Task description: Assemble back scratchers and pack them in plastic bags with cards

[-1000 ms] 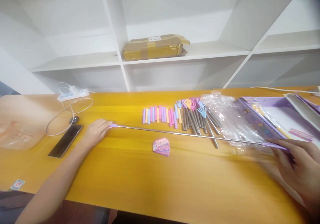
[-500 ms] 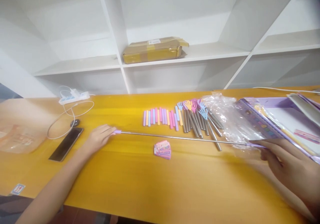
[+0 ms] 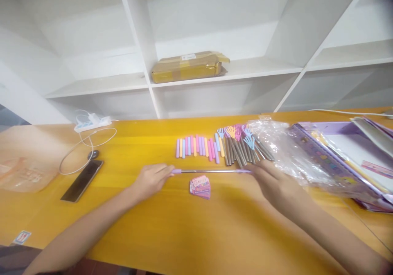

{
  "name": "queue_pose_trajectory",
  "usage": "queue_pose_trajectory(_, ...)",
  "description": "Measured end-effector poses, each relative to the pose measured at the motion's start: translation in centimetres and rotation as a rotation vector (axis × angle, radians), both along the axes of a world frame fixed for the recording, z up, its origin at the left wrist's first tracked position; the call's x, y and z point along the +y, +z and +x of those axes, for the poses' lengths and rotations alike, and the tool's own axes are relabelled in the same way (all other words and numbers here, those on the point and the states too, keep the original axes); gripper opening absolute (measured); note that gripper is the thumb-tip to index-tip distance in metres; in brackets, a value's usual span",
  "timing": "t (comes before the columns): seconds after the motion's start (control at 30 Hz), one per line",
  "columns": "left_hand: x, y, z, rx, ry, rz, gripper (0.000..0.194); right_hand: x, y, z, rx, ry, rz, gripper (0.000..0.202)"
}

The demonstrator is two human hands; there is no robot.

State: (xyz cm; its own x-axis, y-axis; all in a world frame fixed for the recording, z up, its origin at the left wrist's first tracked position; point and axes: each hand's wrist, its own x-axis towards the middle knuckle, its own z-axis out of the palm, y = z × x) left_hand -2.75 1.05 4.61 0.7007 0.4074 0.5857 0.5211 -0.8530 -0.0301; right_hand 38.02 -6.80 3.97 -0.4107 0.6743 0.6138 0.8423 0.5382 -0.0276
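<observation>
Between my two hands a telescopic back scratcher (image 3: 208, 171) stretches level above the table, a thin metal rod with purple plastic at both ends. My left hand (image 3: 153, 179) is closed on its left purple end. The right purple end sits in the closed fingers of my right hand (image 3: 272, 183), which hide its tip. Just beyond lie several back scratchers (image 3: 242, 148) with metal rods and blue, yellow, pink and purple hand-shaped heads. To their left is a row of pastel plastic sleeves (image 3: 196, 145). Below the rod rests a small fanned stack of pink cards (image 3: 200, 187).
Clear plastic bags (image 3: 285, 152) and an open purple box (image 3: 331, 126) occupy the right side. On the left are a phone (image 3: 82, 181), a mouse (image 3: 93, 154), a power strip (image 3: 92, 123) and an orange plastic bag (image 3: 27, 174). A taped cardboard box (image 3: 187, 67) sits on the shelf behind.
My hands have come closer together, the right moving far left and the left moving right. The back scratcher's rod has shortened between them.
</observation>
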Motion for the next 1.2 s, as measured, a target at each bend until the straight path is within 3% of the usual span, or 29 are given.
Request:
queue_pose_trajectory(0.1,-0.9,-0.6,2.9,0.007,-0.012,-0.007,0.015,0.5,-1.4,-3.8,-0.039,0.013,-0.037,0.043)
queue_pose_trajectory(0.23,-0.8,-0.9,3.6,0.021,-0.002,0.007,0.014,0.6,-3.1,-6.3,-0.034,-0.024,-0.044,0.045)
queue_pose_trajectory(0.4,-0.4,-1.5,2.4,0.047,-0.048,-0.006,0.015,0.8,-3.4,-5.8,-0.031,0.062,0.043,0.032)
queue_pose_trajectory(0.6,-0.5,-2.5,2.5,0.042,-0.050,-0.025,0.016,1.0,-3.3,-5.3,0.050,0.102,-0.029,0.016)
queue_pose_trajectory(0.9,-0.6,-3.1,2.6,0.030,-0.039,-0.098,0.021,0.9,-3.6,-5.3,0.114,0.109,-0.155,0.025)
queue_pose_trajectory(1.2,-0.7,-4.0,2.7,0.027,-0.050,-0.112,0.018,0.9,-3.7,-5.0,0.131,0.134,-0.171,0.028)
